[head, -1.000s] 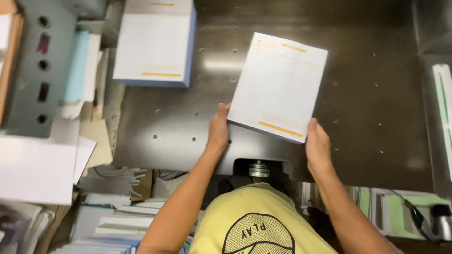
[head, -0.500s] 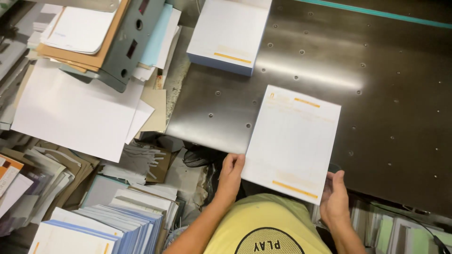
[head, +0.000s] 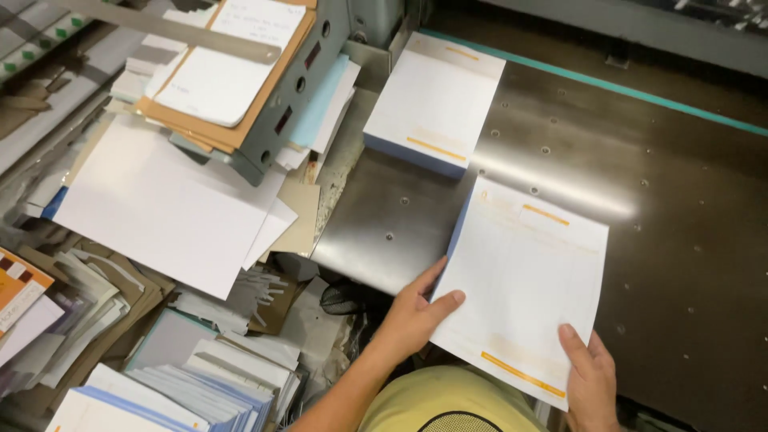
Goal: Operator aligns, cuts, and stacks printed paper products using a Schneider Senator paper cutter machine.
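Note:
A thin stack of white printed sheets with orange bars (head: pixel 524 284) lies on the dark metal machine table (head: pixel 680 208), overhanging its near edge. My left hand (head: pixel 416 308) grips the stack's left edge, thumb on top. My right hand (head: pixel 590 382) holds its lower right corner, thumb on the paper. A thicker stack of the same sheets (head: pixel 436 100) sits farther back on the table, apart from both hands.
Left of the table are loose white sheets (head: pixel 160 208), a grey metal part (head: pixel 296 88) under a brown clipboard with paper (head: pixel 224 72), and paper scraps. Bundled blue-and-white sheets (head: pixel 176 388) lie at bottom left. A teal strip (head: pixel 640 92) crosses the table's far side.
The view has swung left and down. The held stack has come nearer to the table's front edge, with both hands still on it.

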